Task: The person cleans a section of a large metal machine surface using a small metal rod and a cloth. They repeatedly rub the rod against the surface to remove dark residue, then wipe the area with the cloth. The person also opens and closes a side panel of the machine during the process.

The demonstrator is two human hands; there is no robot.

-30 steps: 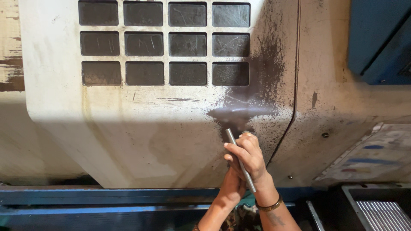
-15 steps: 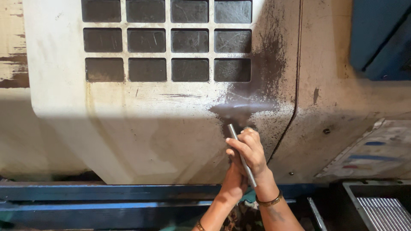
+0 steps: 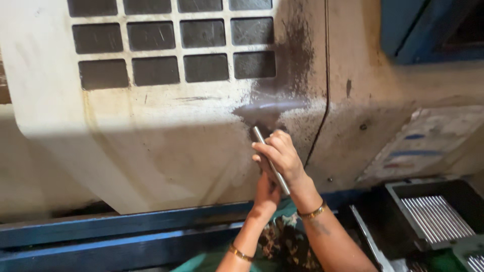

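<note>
A: Head view, looking down. Right hand (image 3: 282, 156) closed round a slim metal rod (image 3: 269, 158), fingers wrapped across the mid-length, upper tip protruding toward the dark smear (image 3: 267, 108) on the cream machine housing (image 3: 151, 151). Lower end of rod showing just below the palm.

B: Left hand?

A: Left hand (image 3: 265, 194) tucked directly beneath the right, touching it. Mostly hidden; cannot tell whether closed on the rod's lower end or merely bracing the right wrist. Gold bangles on both wrists.

B: Rod position relative to housing?

A: Tilted, tip up and to the left, close against the soiled patch right of the grid of dark square panels (image 3: 174, 48). Contact with the surface not resolvable.

B: Handling estimate?

A: Judged rigid, smooth, polished steel; light for its length, no bending expected. Likely slippery, more so with the grime and oily look of the housing. Best hold probably as seen: round the middle with a full wrap, second hand low for steadying. Thin section apt to roll or twist in a loose grasp.

B: Surroundings?

A: Blue frame rail (image 3: 126, 231) below the housing; dark tray with ribbed metal grating (image 3: 436, 211) lower right.
</note>
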